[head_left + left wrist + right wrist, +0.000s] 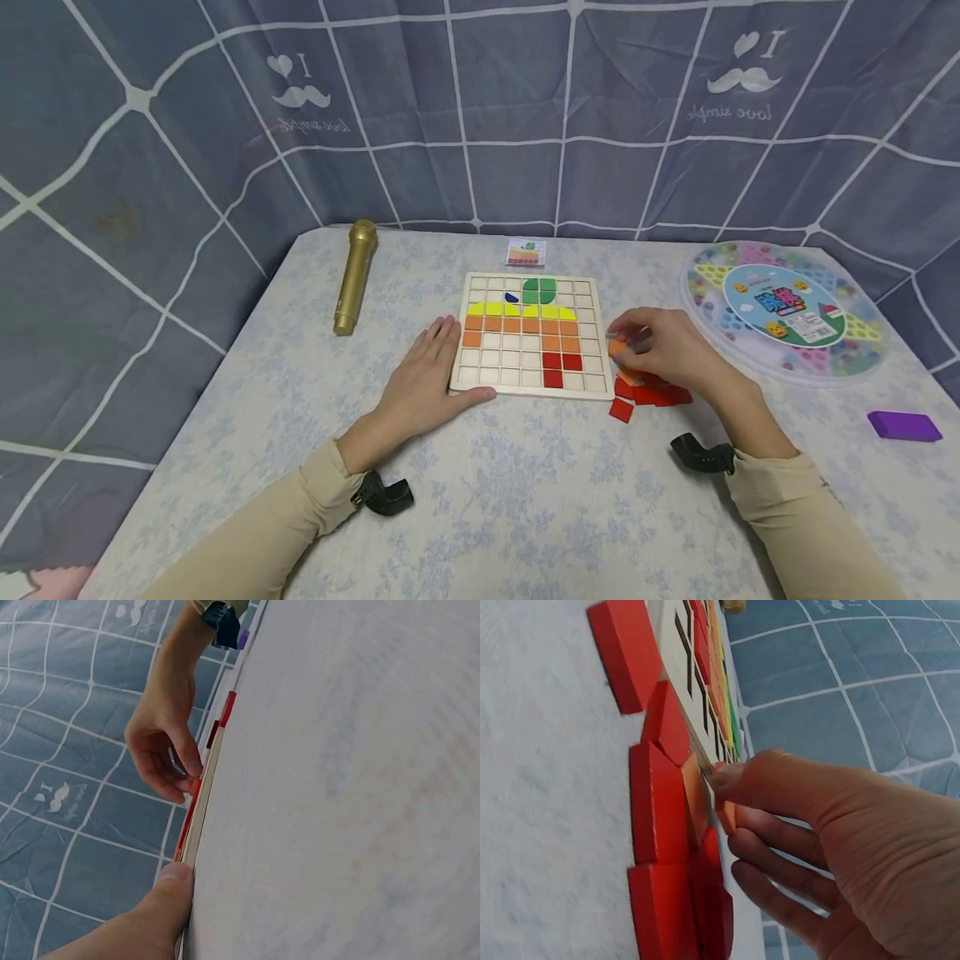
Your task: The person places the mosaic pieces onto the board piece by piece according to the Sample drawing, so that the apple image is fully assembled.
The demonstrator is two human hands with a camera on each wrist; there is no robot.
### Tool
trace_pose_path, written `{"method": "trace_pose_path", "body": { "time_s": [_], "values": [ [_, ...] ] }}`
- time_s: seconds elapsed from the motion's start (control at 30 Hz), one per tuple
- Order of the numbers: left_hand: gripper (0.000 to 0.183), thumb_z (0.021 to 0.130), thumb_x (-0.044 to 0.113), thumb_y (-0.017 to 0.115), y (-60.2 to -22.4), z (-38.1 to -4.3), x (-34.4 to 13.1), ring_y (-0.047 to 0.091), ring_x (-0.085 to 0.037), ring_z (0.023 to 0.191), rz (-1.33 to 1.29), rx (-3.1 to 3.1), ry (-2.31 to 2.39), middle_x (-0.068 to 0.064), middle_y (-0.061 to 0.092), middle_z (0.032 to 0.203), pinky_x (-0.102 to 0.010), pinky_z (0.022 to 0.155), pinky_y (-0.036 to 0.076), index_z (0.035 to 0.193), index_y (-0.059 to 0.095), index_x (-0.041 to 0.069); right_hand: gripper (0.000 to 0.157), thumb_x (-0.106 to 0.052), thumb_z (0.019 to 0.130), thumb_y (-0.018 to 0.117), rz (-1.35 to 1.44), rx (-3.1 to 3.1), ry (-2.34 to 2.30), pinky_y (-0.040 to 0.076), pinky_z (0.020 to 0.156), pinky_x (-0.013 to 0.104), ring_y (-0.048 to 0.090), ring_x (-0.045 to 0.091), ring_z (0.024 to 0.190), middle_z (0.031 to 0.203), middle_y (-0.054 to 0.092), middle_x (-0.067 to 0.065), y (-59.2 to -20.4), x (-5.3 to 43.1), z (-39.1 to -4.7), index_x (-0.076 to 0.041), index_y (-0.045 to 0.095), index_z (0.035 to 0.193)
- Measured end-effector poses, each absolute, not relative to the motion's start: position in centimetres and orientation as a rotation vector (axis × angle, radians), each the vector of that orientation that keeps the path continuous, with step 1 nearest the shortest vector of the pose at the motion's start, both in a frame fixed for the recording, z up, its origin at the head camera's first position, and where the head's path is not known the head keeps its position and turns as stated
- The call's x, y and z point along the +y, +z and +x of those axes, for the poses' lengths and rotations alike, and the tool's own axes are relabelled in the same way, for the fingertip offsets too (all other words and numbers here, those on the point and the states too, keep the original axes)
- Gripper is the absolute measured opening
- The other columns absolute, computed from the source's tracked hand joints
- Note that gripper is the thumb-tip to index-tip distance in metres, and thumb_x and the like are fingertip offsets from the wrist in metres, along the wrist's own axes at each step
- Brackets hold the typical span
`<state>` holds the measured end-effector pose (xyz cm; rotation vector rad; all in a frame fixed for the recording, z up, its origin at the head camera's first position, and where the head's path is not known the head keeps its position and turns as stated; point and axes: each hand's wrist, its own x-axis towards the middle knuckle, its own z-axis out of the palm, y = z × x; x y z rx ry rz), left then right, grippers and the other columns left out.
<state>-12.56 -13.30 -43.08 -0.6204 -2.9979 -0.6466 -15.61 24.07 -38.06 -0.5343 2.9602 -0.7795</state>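
Note:
A square wooden grid board [511, 360] lies flat in the head view, partly filled with green, blue, yellow, orange and red tiles. My left hand [420, 379] rests against its left side with fingers extended, the thumb along the lower left corner. Beside the right edge, my right hand [671, 348] pinches an orange square tile [727, 814] between thumb and fingers. Under and below that hand are loose red tiles [667, 397], with some orange ones among them. One red tile [621, 409] lies nearest me. The right hand covers part of the pile.
A small picture card [527, 252] lies behind the board, showing a similar pattern. To the left is a gold microphone [354, 279]. At the right stand a round clear case [783, 312] of coloured pieces and a purple block [903, 426]. A grey curtain [510, 108] hangs behind the table.

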Motion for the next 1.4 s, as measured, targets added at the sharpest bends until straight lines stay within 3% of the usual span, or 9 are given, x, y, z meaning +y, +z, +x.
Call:
{"method": "trace_pose_path", "body": {
  "time_s": [0.43, 0.77, 0.97, 1.17, 1.4],
  "values": [
    [0.118, 0.091, 0.073, 0.065, -42.9, -12.5, -13.2, 0.009, -0.031, 0.165, -0.628, -3.000, -0.632, -0.018, 0.015, 0.176, -0.045, 0.135, 0.012, 0.167, 0.015, -0.002, 0.027, -0.016, 0.088, 0.085, -0.641, 2.964, -0.887, 0.062, 0.091, 0.047, 0.069, 0.025, 0.097, 0.106, 0.077, 0.007, -37.8, 19.1, -16.9, -0.007, 0.077, 0.112],
    [0.117, 0.092, 0.075, 0.063, -42.7, -12.4, -13.2, 0.008, -0.030, 0.165, -0.621, -3.010, -0.634, -0.017, 0.014, 0.176, -0.044, 0.135, 0.012, 0.168, 0.014, -0.001, 0.022, -0.014, 0.087, 0.087, -0.820, 2.897, -1.003, 0.063, 0.086, 0.040, 0.071, 0.021, 0.091, 0.101, 0.076, 0.005, -38.3, 12.8, -18.0, -0.006, 0.079, 0.106],
    [0.116, 0.092, 0.075, 0.062, -42.8, -12.4, -13.4, 0.009, -0.030, 0.165, -0.631, -2.998, -0.637, -0.018, 0.016, 0.176, -0.044, 0.135, 0.013, 0.167, 0.015, -0.001, 0.018, -0.012, 0.087, 0.086, -0.883, 2.877, -1.005, 0.058, 0.079, 0.033, 0.068, 0.018, 0.086, 0.096, 0.076, 0.003, -38.6, 10.0, -18.2, -0.008, 0.079, 0.103],
    [0.116, 0.092, 0.075, 0.062, -42.8, -12.4, -13.4, 0.010, -0.029, 0.165, -0.631, -2.988, -0.632, -0.017, 0.016, 0.176, -0.044, 0.135, 0.013, 0.168, 0.015, -0.001, 0.013, -0.008, 0.087, 0.085, -0.944, 2.848, -1.021, 0.055, 0.076, 0.028, 0.067, 0.019, 0.084, 0.092, 0.075, 0.004, -39.0, 8.5, -18.3, -0.008, 0.080, 0.099],
    [0.116, 0.092, 0.074, 0.063, -42.8, -12.4, -13.3, 0.009, -0.030, 0.165, -0.625, -2.996, -0.650, -0.018, 0.015, 0.176, -0.044, 0.135, 0.012, 0.168, 0.015, 0.000, 0.005, -0.007, 0.090, 0.084, -1.005, 2.850, -1.018, 0.060, 0.075, 0.028, 0.069, 0.014, 0.083, 0.092, 0.074, 0.003, -39.2, 8.4, -18.1, -0.008, 0.081, 0.095]
  ]
}}
